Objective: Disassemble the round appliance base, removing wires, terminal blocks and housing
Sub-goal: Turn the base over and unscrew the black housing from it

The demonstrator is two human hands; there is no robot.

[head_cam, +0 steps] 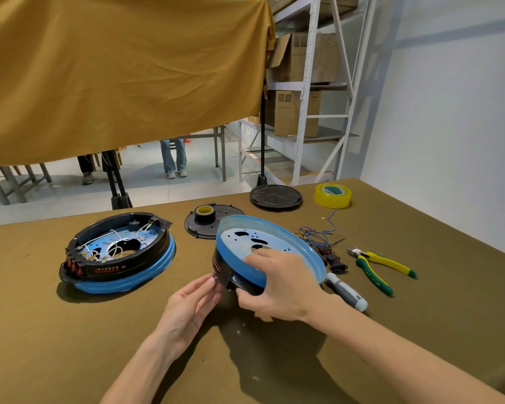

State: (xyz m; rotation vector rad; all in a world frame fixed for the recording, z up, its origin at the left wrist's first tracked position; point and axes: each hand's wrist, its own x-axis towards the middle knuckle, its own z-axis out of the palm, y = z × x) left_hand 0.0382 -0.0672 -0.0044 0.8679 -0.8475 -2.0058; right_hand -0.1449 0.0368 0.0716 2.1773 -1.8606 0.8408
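Here, on an olive table point(70, 345), a blue base point(270, 252) tilted up near the centre, gripped at its near rim by the right hand point(277, 290), fingers curled over the edge. Left hand point(193, 304) with fingertips pinching a black strip point(220, 275) on the base's side. Left of it, flat on the table, a second base point(117, 252) with white wires inside. To the right, removed wires point(318, 237), pliers point(379, 266), screwdriver point(347, 291), yellow tape point(333, 195).
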